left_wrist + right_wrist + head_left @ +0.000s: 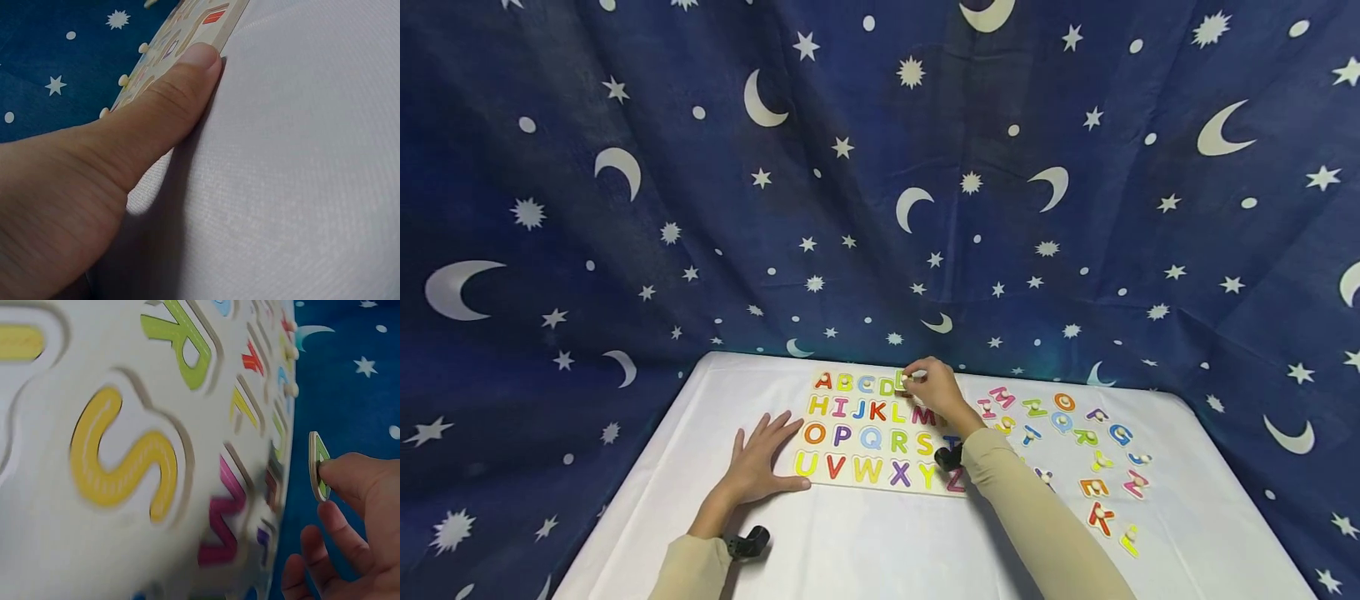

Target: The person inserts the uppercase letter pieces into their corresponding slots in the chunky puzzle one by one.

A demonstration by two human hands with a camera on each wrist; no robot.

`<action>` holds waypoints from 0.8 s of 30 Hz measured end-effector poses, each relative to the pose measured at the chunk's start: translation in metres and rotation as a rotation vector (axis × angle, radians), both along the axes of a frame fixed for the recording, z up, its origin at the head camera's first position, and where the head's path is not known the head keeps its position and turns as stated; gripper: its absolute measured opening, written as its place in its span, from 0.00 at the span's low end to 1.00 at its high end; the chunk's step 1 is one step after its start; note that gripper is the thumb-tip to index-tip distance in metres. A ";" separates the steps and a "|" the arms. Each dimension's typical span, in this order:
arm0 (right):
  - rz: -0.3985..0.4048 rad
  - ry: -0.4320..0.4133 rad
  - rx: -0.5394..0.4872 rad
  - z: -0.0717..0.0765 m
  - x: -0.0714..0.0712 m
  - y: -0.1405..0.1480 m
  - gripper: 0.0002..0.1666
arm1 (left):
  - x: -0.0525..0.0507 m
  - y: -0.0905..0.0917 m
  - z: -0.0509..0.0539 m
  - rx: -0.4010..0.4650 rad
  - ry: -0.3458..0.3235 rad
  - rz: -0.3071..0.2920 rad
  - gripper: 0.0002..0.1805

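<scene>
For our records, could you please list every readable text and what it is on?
"ABCD": board, top row
"HIJKLM": second row
"OPQRS": third row
"UVWXYZ": bottom row
"M": loose piece
"O": piece
"Q": piece
"R": piece
"E": piece
"K": piece
"L": piece
Not surely readable: other pieces, too small; held piece; letters behind right hand and sleeve.

Beyond the grip (937, 387), I see a dark blue cloth (880, 125) hanging in loose folds, scattered with pale moons (756, 104), stars (807, 47) and dots (868, 23); it carries on to both sides. Beneath the grip spreads a white table (880, 550), its far corners rounded. Low behind the grip, the cloth takes a teal tinge.
</scene>
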State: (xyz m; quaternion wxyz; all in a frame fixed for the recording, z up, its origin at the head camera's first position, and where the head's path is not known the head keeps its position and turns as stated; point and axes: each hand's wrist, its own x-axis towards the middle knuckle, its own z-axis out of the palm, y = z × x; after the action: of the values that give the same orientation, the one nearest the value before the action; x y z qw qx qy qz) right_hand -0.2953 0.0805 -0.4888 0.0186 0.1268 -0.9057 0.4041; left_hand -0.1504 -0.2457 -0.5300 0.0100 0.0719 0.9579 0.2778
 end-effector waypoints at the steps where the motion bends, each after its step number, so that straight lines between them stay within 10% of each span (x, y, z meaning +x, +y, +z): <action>1: 0.000 0.005 -0.002 -0.003 -0.001 -0.003 0.07 | 0.000 0.001 0.000 0.001 -0.002 0.000 0.60; 24: -0.058 -0.056 0.118 -0.023 -0.010 -0.034 0.04 | 0.000 0.000 0.002 -0.012 -0.022 0.001 0.60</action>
State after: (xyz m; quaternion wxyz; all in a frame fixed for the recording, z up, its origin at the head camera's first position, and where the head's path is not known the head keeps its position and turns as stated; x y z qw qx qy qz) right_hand -0.3056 0.0468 -0.5118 -0.0027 0.0898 -0.9313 0.3529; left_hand -0.1506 -0.2454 -0.5282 0.0206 0.0682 0.9594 0.2731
